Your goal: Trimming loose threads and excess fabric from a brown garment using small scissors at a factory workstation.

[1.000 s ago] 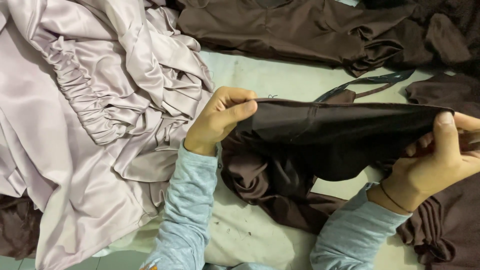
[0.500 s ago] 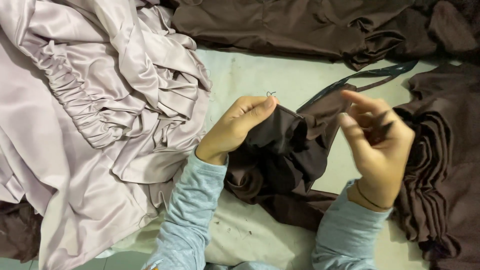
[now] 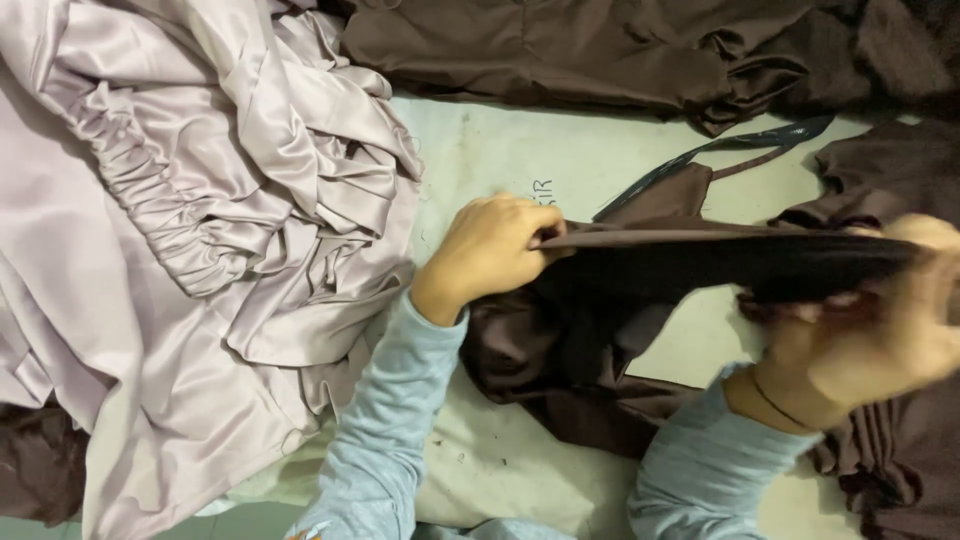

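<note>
A dark brown satin garment (image 3: 690, 265) is stretched taut between both hands above a pale table (image 3: 500, 150). My left hand (image 3: 490, 250) pinches its left edge, fingers closed on the fabric. My right hand (image 3: 870, 320), blurred by motion, grips the right end of the same piece. The rest of the brown cloth (image 3: 540, 370) hangs bunched below, between my light blue sleeves. A thin dark strap (image 3: 720, 150) trails from the garment toward the upper right.
A large heap of pale lilac satin (image 3: 180, 230) with a gathered seam fills the left side. More brown fabric (image 3: 600, 50) lies along the top, and another brown pile (image 3: 900, 470) sits at the right edge.
The brown garment was bunched between the hands half a second ago. My right hand has moved right and pulled it taut into a flat band again.
</note>
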